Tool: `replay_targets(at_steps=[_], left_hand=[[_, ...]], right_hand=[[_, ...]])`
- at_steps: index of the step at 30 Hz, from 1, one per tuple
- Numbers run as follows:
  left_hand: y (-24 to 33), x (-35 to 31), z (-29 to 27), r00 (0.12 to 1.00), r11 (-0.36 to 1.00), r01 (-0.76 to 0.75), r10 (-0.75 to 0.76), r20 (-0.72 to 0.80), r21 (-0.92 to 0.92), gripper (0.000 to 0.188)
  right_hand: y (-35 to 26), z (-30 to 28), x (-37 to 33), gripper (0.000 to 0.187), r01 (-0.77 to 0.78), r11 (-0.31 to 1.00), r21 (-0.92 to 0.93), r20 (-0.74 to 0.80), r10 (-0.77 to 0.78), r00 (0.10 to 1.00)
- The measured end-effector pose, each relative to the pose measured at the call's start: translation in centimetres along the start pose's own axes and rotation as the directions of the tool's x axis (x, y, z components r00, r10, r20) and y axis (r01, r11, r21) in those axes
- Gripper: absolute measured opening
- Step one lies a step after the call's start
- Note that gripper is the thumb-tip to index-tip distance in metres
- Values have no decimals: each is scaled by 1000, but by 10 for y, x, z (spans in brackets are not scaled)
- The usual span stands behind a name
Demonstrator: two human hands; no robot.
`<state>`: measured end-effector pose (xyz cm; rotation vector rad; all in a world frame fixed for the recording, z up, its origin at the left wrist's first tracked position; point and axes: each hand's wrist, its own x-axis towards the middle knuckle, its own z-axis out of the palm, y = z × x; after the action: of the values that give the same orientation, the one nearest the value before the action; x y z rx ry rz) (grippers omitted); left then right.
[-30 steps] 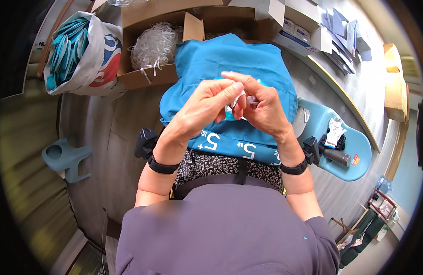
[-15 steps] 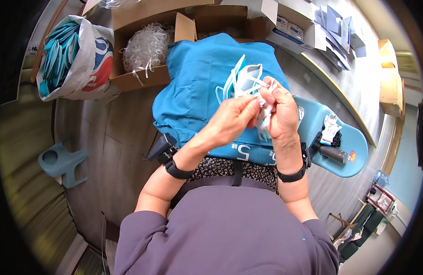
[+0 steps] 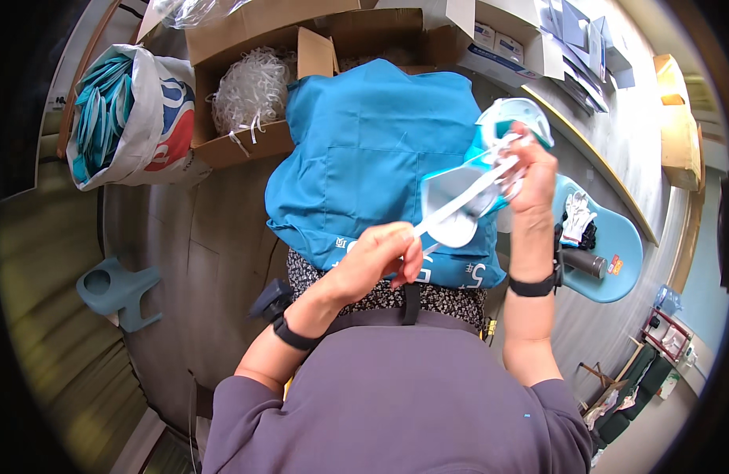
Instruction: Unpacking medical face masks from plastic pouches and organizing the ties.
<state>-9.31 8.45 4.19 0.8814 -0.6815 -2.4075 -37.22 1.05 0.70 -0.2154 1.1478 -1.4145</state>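
In front of me my left hand (image 3: 382, 254) is closed with a pinch on the end of a white elastic strap (image 3: 469, 192). The strap runs taut up and right to my right hand (image 3: 530, 172), whose fingers are wrapped around a bunch of straps. From that hand hang teal-and-white face masks: a lower mask (image 3: 453, 227) shows its white inside, and an upper mask (image 3: 530, 115) sticks out beyond the fingers. Fingers and straps hide how the masks are joined. A blue apron (image 3: 372, 178) lies across my lap beneath both hands.
A white bag (image 3: 163, 110) full of teal masks stands at the far left. Beside it, a cardboard box (image 3: 246, 146) holds tangled white straps (image 3: 254, 88). A blue stool (image 3: 617, 276) at the right bears white gloves (image 3: 576, 220) and a dark cylinder (image 3: 584, 262). A small grey-blue stool (image 3: 127, 288) stands left.
My hands have moved apart: the right went right with the masks, the left came down and toward me. A strap is now stretched between them.
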Motion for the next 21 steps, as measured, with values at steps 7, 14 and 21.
replay_targets(at_steps=[7,14,21], left_hand=[[13,36,-26,996,859,54,-82,-32,-509,32],[15,48,-56,944,877,13,-169,-283,-480,26],[69,87,-84,927,971,-57,-35,-373,-233,19]], right_hand=[[15,32,-24,18,-41,986,164,407,-30,913],[12,24,-33,18,-2,983,183,379,-69,923],[20,25,-51,20,-69,987,142,376,11,927]])
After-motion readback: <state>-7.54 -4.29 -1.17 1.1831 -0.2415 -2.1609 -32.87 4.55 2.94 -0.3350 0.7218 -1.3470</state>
